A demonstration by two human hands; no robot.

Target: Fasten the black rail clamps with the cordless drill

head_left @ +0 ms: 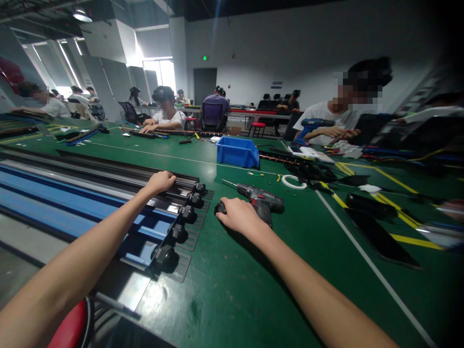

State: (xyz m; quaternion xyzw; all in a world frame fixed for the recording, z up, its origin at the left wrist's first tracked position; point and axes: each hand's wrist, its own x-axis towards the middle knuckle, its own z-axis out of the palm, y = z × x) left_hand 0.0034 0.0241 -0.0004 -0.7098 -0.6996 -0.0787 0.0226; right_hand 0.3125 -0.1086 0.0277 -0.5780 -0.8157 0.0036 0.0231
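Green worktop [232, 290] with white and yellow lines, in a big grey hall where other people work at the far side. Left hand [161, 181] is clenched over the long black rails [119, 175], left of the cordless drill [259, 199]. Right hand [237, 216] lies on its handle (grip unclear). Beyond the drill sits a blue bin [237, 152]; right of it, a white tape ring [294, 181].

Bare green bench [232, 290] lies open near, between both arms. Left, the black rails [108, 169] and their knobs [181, 222] block passage; farther off, the drill [259, 199], blue bin [237, 152] and tape ring [293, 182] stand in the way.
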